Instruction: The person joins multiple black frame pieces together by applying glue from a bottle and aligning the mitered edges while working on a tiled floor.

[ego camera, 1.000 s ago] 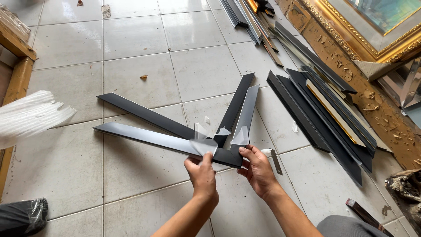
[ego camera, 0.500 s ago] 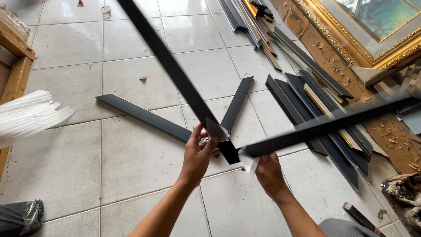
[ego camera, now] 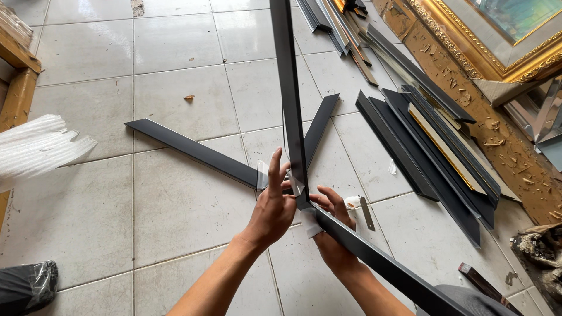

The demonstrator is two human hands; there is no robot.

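Note:
I hold up two black frame mouldings joined at a taped corner (ego camera: 304, 202). One moulding (ego camera: 287, 88) rises straight up out of view. The other (ego camera: 386, 266) runs toward me at the lower right. My left hand (ego camera: 272, 208) presses against the left of the corner, index finger pointing up. My right hand (ego camera: 333, 225) grips the corner from below and the right, touching the clear tape there. Beneath them, two more black mouldings (ego camera: 193, 149) lie on the tiled floor in a V, also taped at their joint.
A stack of black and gold-edged mouldings (ego camera: 439, 146) lies to the right. An ornate gold picture frame (ego camera: 468, 41) leans at the upper right. White foam wrap (ego camera: 35, 149) and wooden pieces (ego camera: 17, 82) sit at the left. A small metal blade (ego camera: 366, 212) lies beside my right hand.
The joined pair has swung: the upper moulding has turned from slanting left to nearly vertical, and the other has dropped from pointing right to pointing toward me. Both hands stay at the corner.

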